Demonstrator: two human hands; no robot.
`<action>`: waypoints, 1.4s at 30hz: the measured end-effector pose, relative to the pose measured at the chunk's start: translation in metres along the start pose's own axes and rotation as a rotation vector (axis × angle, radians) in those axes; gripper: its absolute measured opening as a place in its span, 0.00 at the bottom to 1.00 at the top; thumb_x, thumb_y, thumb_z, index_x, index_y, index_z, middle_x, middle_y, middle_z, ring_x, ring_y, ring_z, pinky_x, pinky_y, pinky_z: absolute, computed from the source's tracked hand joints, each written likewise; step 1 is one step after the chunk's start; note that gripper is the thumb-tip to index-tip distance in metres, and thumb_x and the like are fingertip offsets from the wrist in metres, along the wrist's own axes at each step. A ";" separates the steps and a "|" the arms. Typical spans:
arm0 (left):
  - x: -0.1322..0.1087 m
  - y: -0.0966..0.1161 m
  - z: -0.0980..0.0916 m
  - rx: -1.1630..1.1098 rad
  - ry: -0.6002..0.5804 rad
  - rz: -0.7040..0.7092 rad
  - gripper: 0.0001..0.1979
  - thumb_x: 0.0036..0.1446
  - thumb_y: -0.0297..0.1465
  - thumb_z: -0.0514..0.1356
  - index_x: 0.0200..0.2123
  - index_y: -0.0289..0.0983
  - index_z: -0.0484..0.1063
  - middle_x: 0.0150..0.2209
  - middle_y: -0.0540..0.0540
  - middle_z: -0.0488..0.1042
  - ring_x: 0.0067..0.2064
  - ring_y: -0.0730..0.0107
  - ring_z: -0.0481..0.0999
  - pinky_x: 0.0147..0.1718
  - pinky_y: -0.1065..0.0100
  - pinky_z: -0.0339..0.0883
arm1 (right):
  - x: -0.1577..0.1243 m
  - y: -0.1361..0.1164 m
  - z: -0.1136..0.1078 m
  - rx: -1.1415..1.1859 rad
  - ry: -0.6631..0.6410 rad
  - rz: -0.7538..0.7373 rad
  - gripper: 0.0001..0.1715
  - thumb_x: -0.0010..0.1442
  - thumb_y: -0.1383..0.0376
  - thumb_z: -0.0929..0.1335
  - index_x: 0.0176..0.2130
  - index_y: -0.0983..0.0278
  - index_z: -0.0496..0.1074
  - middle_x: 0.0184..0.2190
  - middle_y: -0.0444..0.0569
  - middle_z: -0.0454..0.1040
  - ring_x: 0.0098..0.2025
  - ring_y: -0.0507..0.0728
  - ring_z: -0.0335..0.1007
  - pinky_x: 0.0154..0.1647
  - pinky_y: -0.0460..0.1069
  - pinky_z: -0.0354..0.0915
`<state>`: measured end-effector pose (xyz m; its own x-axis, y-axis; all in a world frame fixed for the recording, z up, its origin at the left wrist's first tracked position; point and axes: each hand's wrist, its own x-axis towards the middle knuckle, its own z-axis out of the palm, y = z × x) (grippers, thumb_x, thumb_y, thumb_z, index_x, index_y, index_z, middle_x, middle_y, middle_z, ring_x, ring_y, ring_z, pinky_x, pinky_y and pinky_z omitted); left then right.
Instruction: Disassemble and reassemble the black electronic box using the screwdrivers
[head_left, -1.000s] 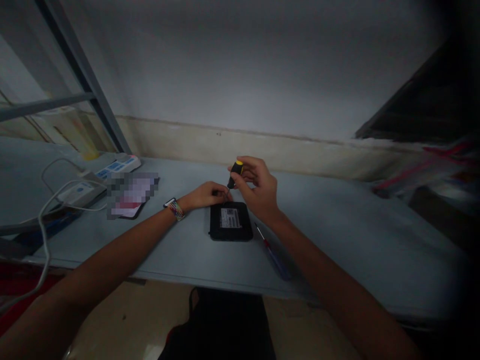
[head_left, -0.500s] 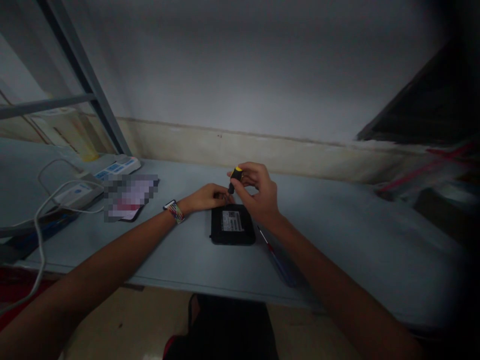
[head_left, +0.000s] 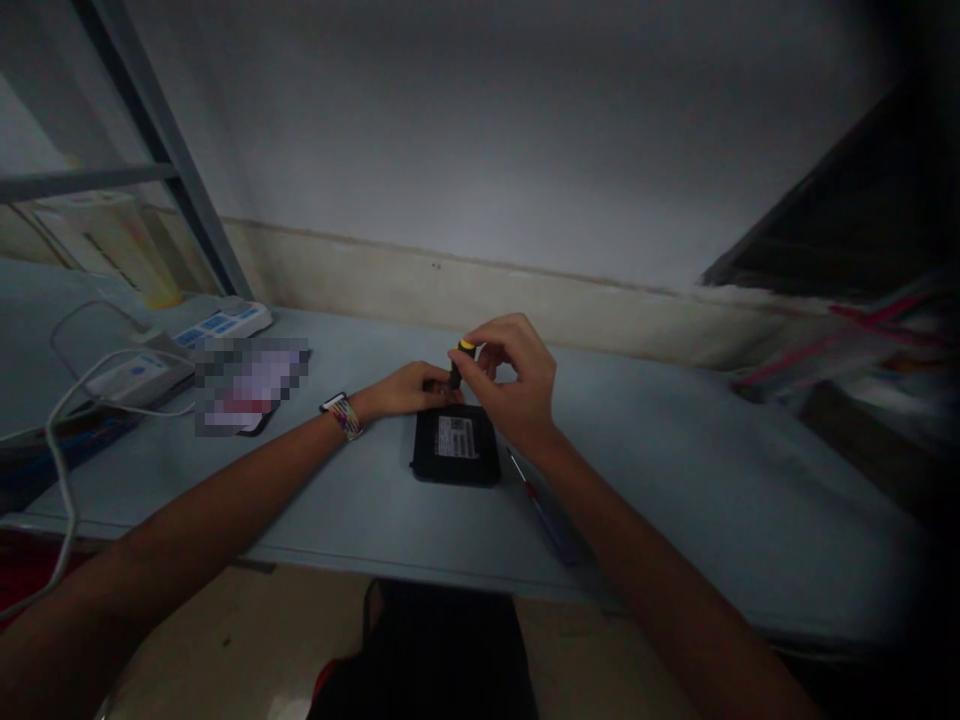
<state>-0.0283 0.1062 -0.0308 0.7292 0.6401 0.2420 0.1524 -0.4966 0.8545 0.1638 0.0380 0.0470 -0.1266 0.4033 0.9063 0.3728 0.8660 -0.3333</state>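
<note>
A flat black box (head_left: 424,455) with a white printed label lies on the table. My right hand (head_left: 517,385) pinches a short screwdriver (head_left: 455,376) with a black and yellow handle between thumb and fingers. The screwdriver stands slightly tilted over the box's far edge; its tip is hidden. My left hand (head_left: 411,388) rests at the far left corner of the box, fingers curled close to the screwdriver's lower end. What those fingertips hold, if anything, cannot be made out. A second screwdriver (head_left: 551,527), thin-shafted with a blue and red handle, lies right of the box beside my right forearm.
On the left are a phone (head_left: 255,385) with a blurred screen, a white power strip (head_left: 225,322) with cables, and a yellowish clear plastic container (head_left: 127,250). A metal frame post (head_left: 199,225) rises there. Plastic bags with red edging (head_left: 840,345) lie at the right.
The fingers of my right hand have shifted around the screwdriver's handle, and the thumb now covers more of it. My left hand and the box keep their places; the whole view has shifted slightly.
</note>
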 end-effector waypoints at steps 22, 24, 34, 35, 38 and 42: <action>0.001 0.004 -0.002 0.044 0.024 -0.038 0.09 0.63 0.34 0.67 0.41 0.34 0.84 0.35 0.45 0.84 0.36 0.67 0.80 0.40 0.67 0.73 | 0.002 0.009 -0.002 0.431 -0.141 0.357 0.07 0.65 0.65 0.74 0.45 0.60 0.81 0.38 0.45 0.84 0.22 0.48 0.71 0.19 0.44 0.67; 0.000 0.006 -0.002 0.042 0.020 -0.036 0.10 0.64 0.35 0.67 0.42 0.34 0.84 0.35 0.45 0.84 0.35 0.67 0.80 0.39 0.68 0.73 | 0.002 0.008 -0.001 0.480 -0.161 0.385 0.07 0.65 0.65 0.73 0.44 0.60 0.81 0.38 0.45 0.84 0.21 0.47 0.70 0.18 0.44 0.67; 0.001 0.002 -0.003 0.034 0.000 -0.029 0.11 0.64 0.34 0.66 0.44 0.33 0.84 0.36 0.44 0.84 0.35 0.67 0.79 0.38 0.67 0.71 | 0.006 0.005 0.007 0.398 -0.065 0.346 0.06 0.62 0.61 0.78 0.39 0.60 0.81 0.43 0.46 0.79 0.26 0.47 0.69 0.21 0.45 0.65; 0.001 0.002 -0.003 0.021 -0.003 -0.026 0.11 0.64 0.34 0.66 0.44 0.33 0.84 0.38 0.43 0.85 0.37 0.66 0.81 0.40 0.66 0.72 | 0.006 0.005 0.008 0.367 -0.048 0.333 0.08 0.61 0.61 0.79 0.38 0.60 0.81 0.42 0.46 0.78 0.27 0.48 0.69 0.23 0.46 0.66; 0.000 0.002 -0.002 -0.012 0.001 -0.030 0.11 0.65 0.35 0.66 0.44 0.33 0.85 0.39 0.42 0.86 0.39 0.64 0.82 0.40 0.65 0.73 | 0.008 0.003 0.010 0.319 -0.047 0.313 0.09 0.61 0.60 0.80 0.38 0.59 0.81 0.40 0.46 0.78 0.27 0.49 0.68 0.24 0.46 0.65; 0.000 0.003 -0.002 0.001 0.003 -0.041 0.11 0.66 0.34 0.66 0.43 0.32 0.84 0.37 0.42 0.85 0.36 0.64 0.81 0.36 0.67 0.71 | 0.009 0.002 0.009 0.333 -0.107 0.316 0.05 0.62 0.63 0.78 0.39 0.60 0.82 0.41 0.46 0.79 0.25 0.47 0.67 0.22 0.46 0.63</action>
<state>-0.0294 0.1054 -0.0273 0.7201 0.6618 0.2083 0.1828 -0.4706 0.8632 0.1555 0.0461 0.0520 -0.1545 0.6754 0.7211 0.0955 0.7366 -0.6695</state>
